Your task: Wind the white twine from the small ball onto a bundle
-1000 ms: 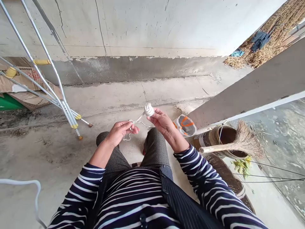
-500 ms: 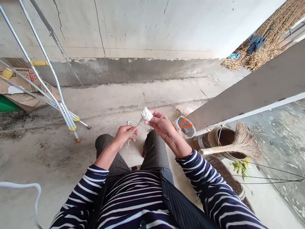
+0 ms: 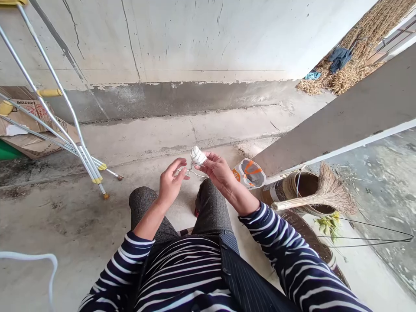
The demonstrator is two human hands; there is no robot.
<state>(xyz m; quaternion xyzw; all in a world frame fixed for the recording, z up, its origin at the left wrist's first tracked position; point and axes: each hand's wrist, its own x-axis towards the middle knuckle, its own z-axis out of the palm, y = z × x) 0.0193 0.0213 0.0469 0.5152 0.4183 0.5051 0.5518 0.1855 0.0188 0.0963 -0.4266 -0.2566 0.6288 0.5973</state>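
A small white bundle [image 3: 198,156] wound with string sits upright, tilted slightly left, at the middle of the head view. My right hand [image 3: 219,171] is closed on its right side, thumb and fingers around its lower part. Thin white string [image 3: 191,170] loops from the bundle's base toward my left hand [image 3: 171,182]. The left fingers are curled about the string just left of the bundle, with a gap showing between thumb and index finger. How firmly they grip is hard to see. Both hands are above my knees.
Aluminium crutches [image 3: 79,149] lean at the left before a cardboard box [image 3: 29,115]. To the right stand an orange-and-grey patterned container [image 3: 251,173], a bucket [image 3: 294,188] and a straw broom [image 3: 334,193]. A pale wall [image 3: 182,39] rises ahead.
My left hand has risen slightly and turned, its fingers now looser and closer to the bundle. The string has gone from a taut line to a loop. My right hand keeps hold of the bundle.
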